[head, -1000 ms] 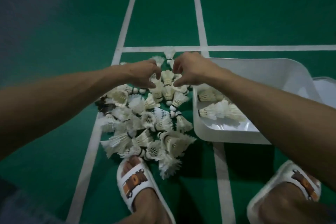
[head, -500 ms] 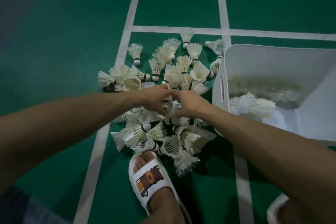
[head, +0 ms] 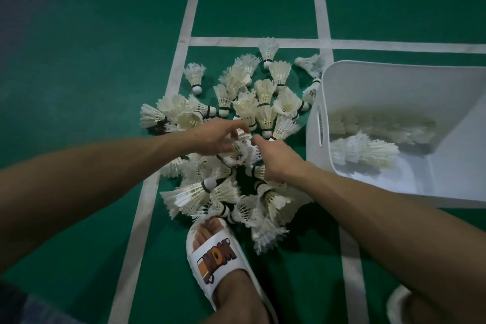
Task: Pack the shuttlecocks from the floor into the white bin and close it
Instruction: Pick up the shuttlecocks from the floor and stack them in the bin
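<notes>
A dark green court floor (head: 79, 66) fills the frame, crossed by white lines (head: 189, 10) that meet in a T near the upper middle; the room beyond is not visible. A loose heap of white shuttlecocks (head: 265, 97) lies at the centre of the frame, overlapping one line. The white bin (head: 394, 73) stands at the right edge, open, with a few shuttlecocks inside. The left hand (head: 213, 137) and right hand (head: 276, 160) meet over the heap, fingers curled around blurred feathers; whether they pinch them cannot be told. A white slipper (head: 218, 258) sits at lower centre.
</notes>
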